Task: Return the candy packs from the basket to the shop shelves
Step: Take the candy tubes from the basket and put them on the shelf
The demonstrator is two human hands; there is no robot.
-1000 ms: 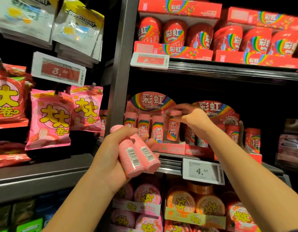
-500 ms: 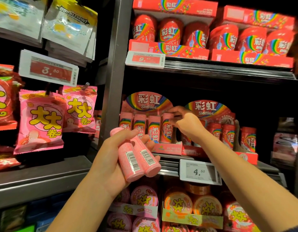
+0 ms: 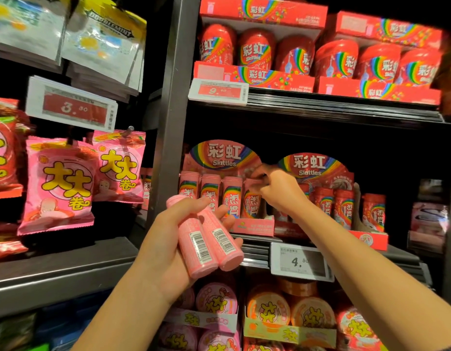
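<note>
My left hand (image 3: 168, 244) grips two pink candy tubes (image 3: 206, 239) side by side, barcodes facing me, in front of the middle shelf. My right hand (image 3: 277, 191) reaches into the pink Skittles display box (image 3: 254, 225) on that shelf, its fingertips pinching the top of the rightmost pink tube (image 3: 252, 198) standing in the row. Three more pink tubes (image 3: 210, 191) stand upright to its left. The basket is out of view.
A second display of red Skittles tubes (image 3: 343, 209) stands to the right. Red Skittles jars (image 3: 256, 50) fill the upper shelf. Pink candy bags (image 3: 59, 186) hang at left beyond a grey upright post (image 3: 172, 122). Price tags (image 3: 301, 262) clip to shelf edges; round tubs (image 3: 267, 306) sit below.
My right hand has lowered the pink tube into the display row and now sits lower over it. My left hand with its two tubes has stayed in place.
</note>
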